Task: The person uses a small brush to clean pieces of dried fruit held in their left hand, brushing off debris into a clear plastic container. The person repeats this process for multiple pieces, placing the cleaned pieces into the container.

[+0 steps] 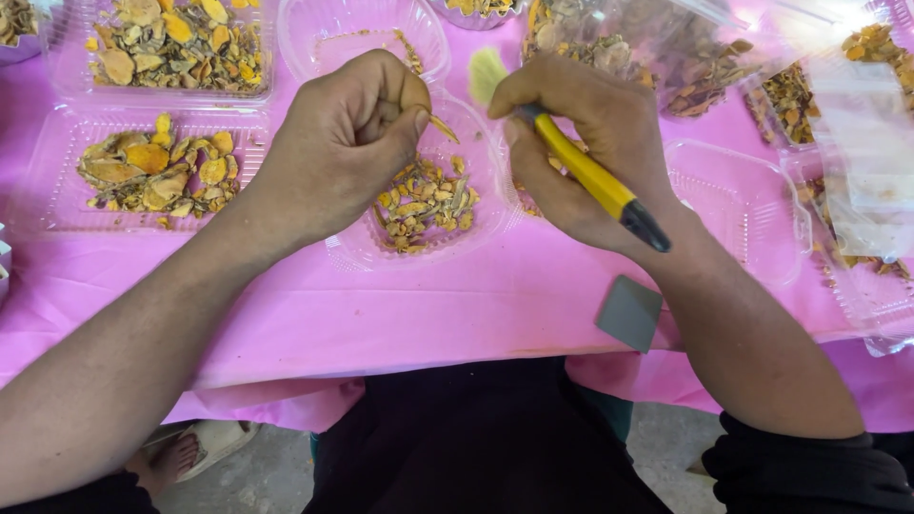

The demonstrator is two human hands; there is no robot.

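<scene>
Dark clothing (486,447) at the lap lies nearest, under a pink surface (381,314). Left hand (347,143) is closed around a small yellow chip (444,128), its tip sticking out over the clear tray (476,167) of chips. Right hand (590,152) grips a yellow-handled brush (571,157), bristles up beside the chip. Brushing seems best done with the chip pinched firmly, stroking lightly above the tray so dust and any dropped piece land inside.

brush (590,176) bristles blurred; left hand (347,143) hides most of its pinched slice (443,128); top trays (171,43) cut off
</scene>
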